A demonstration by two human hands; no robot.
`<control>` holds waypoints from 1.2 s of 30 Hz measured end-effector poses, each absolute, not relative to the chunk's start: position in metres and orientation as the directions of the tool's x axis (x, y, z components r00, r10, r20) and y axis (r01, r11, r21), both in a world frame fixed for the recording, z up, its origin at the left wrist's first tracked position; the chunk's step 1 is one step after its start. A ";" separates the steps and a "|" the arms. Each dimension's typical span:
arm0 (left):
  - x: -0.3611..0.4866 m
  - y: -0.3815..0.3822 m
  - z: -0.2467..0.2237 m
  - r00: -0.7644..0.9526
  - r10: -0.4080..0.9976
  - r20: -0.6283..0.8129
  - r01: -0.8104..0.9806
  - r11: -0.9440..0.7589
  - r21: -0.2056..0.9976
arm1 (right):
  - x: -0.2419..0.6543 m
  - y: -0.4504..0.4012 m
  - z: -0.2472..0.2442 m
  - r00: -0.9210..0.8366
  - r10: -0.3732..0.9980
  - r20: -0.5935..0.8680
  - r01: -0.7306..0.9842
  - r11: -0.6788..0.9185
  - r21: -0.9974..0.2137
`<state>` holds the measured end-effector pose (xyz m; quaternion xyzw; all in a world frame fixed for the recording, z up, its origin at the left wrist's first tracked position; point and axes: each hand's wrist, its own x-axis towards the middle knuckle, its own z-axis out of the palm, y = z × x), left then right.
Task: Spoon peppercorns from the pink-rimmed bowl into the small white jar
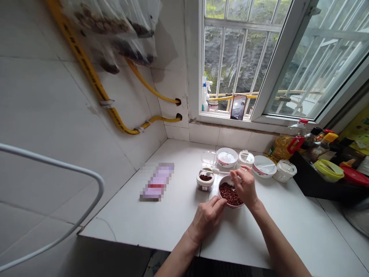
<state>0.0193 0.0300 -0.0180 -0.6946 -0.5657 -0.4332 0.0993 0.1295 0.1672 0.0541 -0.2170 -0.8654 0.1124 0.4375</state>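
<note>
My left hand pinches the near left rim of a bowl. The bowl holds many small reddish-brown grains that look like Sichuan peppercorns. In my right hand is a small white spoon, held by its handle above the bowl's far side. The spoon's head reaches left over the mouth of a small white jar. Similar grains lie in that jar, and its clear lid stands flipped open at the back. Whether the spoon carries anything is too small to tell.
Behind stand a bowl of white powder, a lidded jar, a bowl with a white spoon and another jar. An oil bottle and a black condiment box are right. A blurred purple item lies left.
</note>
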 end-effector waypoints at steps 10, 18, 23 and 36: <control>0.018 0.030 -0.019 -0.002 0.687 0.726 0.874 -0.352 0.336 | 0.162 0.200 0.044 -0.639 0.594 0.489 0.346 0.789 -0.507; 0.019 0.030 -0.019 -0.014 0.700 0.714 0.879 -0.332 0.343 | 0.151 0.189 0.044 -0.684 0.585 0.436 0.287 0.765 -0.576; 0.018 0.030 -0.020 -0.012 0.705 0.709 0.875 -0.336 0.348 | 0.151 0.190 0.042 -0.672 0.604 0.429 0.291 0.748 -0.597; 0.018 0.030 -0.020 -0.013 0.705 0.710 0.876 -0.334 0.347 | 0.149 0.185 0.043 -0.672 0.626 0.397 0.274 0.707 -0.652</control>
